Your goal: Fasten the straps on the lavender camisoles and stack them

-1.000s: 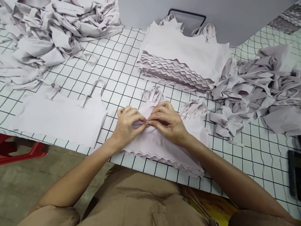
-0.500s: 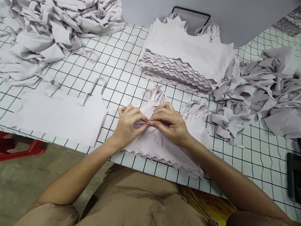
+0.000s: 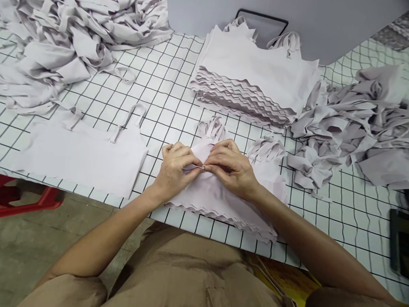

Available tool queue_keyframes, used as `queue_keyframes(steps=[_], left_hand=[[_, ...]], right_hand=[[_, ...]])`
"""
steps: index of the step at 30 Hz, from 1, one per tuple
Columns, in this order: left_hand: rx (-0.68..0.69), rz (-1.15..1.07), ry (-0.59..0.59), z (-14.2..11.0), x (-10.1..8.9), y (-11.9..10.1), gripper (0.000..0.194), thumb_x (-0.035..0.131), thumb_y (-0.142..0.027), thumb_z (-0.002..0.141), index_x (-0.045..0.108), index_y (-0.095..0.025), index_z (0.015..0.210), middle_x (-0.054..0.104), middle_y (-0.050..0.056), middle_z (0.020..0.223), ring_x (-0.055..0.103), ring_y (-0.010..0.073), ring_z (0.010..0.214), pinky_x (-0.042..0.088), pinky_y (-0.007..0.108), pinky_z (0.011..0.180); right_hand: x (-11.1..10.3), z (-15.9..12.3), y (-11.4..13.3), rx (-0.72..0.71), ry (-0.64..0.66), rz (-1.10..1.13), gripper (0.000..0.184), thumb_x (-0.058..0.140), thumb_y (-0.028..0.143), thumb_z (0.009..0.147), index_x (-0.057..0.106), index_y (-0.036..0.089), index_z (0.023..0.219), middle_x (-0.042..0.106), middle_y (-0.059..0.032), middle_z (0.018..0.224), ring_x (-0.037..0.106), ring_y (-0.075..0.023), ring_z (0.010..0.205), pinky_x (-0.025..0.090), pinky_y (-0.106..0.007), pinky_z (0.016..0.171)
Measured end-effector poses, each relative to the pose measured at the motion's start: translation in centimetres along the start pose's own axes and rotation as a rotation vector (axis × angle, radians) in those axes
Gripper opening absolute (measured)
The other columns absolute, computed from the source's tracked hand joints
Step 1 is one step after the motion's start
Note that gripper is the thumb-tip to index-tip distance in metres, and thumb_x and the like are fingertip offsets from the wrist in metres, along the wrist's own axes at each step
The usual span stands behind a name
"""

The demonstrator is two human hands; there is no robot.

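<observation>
In front of me lies a wavy-edged stack of pale pink strappy tops [image 3: 219, 203], with bunched straps [image 3: 212, 128] at its upper edge. Over the top garment, my left hand [image 3: 177, 170] pinches a thin pale strap [image 3: 198, 166] between thumb and forefinger. My right hand [image 3: 232, 168] is closed at the other end of it, its fingertips meeting the left ones. A small bright bit shows between the fingertips, too small to name. To the left, a single strappy top [image 3: 86, 156] lies flat, its straps folded down onto the front.
A taller stack of tops [image 3: 258, 61] sits at the back against a grey panel [image 3: 313, 23]. Crumpled garments are heaped at left [image 3: 78, 28] and right [image 3: 353, 118]. A dark device [image 3: 402, 241] lies by the right edge; a red stool [image 3: 25, 198] stands below left.
Both hands keep their pinch at nearly the same spot, with the fingertips barely shifted. The whole view has moved very slightly.
</observation>
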State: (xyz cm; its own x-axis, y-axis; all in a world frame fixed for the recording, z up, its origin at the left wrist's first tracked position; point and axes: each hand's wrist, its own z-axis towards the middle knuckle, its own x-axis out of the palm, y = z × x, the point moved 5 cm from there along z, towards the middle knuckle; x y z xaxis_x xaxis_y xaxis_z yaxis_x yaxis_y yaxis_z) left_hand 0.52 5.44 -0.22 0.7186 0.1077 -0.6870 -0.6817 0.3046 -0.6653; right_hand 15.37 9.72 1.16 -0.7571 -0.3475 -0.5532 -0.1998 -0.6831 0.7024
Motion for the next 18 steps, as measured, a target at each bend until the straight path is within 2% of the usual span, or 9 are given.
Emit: queue_keyframes(steps=[7,18], left_hand=[[0.029,-0.012,-0.047,-0.07,-0.03,-0.03,0.011,0.076,-0.02,0.086,0.07,-0.021,0.077,0.067,-0.002,0.076,0.057,0.0182,0.083,0.034,0.039,0.086],[0.001,0.0,-0.012,0.03,0.03,0.06,0.011,0.072,-0.022,0.088,0.07,-0.023,0.077,0.067,-0.002,0.076,0.056,0.0184,0.083,0.034,0.04,0.087]], right_hand=[[-0.16,-0.11,-0.3,0.106,-0.033,0.056,0.011,0.068,0.022,0.091,0.072,0.023,0.081,0.07,-0.0032,0.074,0.056,-0.0216,0.086,0.048,-0.041,0.079],[-0.07,-0.32,-0.64,0.18,-0.029,0.076,0.012,0.069,0.023,0.09,0.074,0.025,0.079,0.071,-0.0031,0.074,0.056,-0.0223,0.088,0.049,-0.042,0.081]])
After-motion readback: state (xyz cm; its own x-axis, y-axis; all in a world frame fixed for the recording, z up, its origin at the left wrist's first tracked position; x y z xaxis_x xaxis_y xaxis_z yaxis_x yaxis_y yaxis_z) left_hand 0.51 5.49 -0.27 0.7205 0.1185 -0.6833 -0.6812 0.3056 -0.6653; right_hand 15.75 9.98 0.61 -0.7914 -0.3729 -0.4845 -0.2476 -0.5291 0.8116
